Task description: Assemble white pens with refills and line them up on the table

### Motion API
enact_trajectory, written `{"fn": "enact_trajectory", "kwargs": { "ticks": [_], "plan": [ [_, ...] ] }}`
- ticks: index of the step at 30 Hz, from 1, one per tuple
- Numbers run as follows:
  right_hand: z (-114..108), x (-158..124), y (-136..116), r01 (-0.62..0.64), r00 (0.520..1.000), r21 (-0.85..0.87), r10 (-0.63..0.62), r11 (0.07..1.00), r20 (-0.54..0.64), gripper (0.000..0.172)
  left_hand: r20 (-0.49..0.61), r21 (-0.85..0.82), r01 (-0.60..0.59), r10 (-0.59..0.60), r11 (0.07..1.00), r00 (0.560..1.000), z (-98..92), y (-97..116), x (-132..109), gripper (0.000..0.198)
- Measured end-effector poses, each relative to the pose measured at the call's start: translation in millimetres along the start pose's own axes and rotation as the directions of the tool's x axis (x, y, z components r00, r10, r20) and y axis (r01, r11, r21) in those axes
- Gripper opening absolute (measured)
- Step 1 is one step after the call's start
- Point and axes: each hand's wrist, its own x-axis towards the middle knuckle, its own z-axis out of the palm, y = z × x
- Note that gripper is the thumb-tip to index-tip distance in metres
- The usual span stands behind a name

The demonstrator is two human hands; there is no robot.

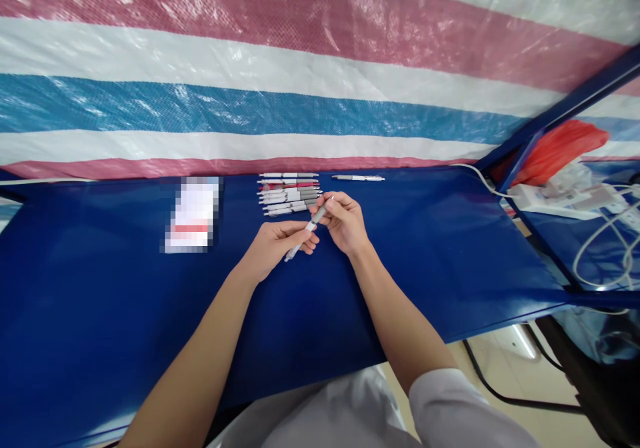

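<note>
Between my two hands is a white pen with a grey grip (318, 215), held slantwise above the blue table. My left hand (280, 245) closes on its white barrel, the clicker end pointing down and to the left. The fingers of my right hand (344, 220) pinch the grey grip near the metal tip. Just behind my hands lies a row of several pens (286, 196), mostly white with grey grips, one of them red. A single white and grey pen (358, 178) lies apart to the right of that row.
A blurred-out white and red item (193, 215) lies left on the blue table (125, 315). Striped plastic sheeting (250, 108) hangs behind. At right are a blue metal frame (560, 115), a red plastic bag (565, 148), a white power strip (550, 203) and loose cables (590, 251).
</note>
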Motion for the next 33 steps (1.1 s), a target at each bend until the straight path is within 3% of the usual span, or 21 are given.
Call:
{"fn": "enact_trajectory", "kwargs": {
  "ticks": [5, 8, 11, 15, 21, 33],
  "plan": [
    [4, 3, 0, 0.015, 0.994, -0.037, -0.018, 0.999, -0.105, 0.031, -0.193, 0.398, -0.136, 0.228, 0.907, 0.954, 5.6, -7, 1, 0.030],
    [4, 4, 1, 0.028, 0.988, -0.057, -0.036, 0.998, -0.150, 0.034, -0.214, 0.478, -0.156, 0.286, 0.865, 0.934, 8.9, -10, 1, 0.030],
    [4, 3, 0, 0.034, 0.988, -0.071, -0.044, 0.997, -0.145, 0.032, -0.197, 0.397, -0.126, 0.218, 0.909, 0.956, 8.3, -8, 2, 0.031],
    [3, 1, 0, 0.023, 0.996, -0.066, -0.029, 0.998, -0.080, 0.025, -0.098, 0.239, -0.078, 0.104, 0.968, 0.990, 4.5, -2, 1, 0.030],
    [0, 0, -2, -0.002, 1.000, -0.051, 0.001, 0.999, -0.018, 0.025, -0.044, -0.011, -0.036, 0.035, 0.999, 0.998, 3.3, -1, 0, 0.032],
    [-4, 0, -5, -0.066, 0.996, -0.030, 0.068, 0.997, 0.065, 0.023, 0.144, -0.068, 0.061, -0.051, 0.996, 0.988, 1.0, -1, -3, 0.036]
  ]
}}
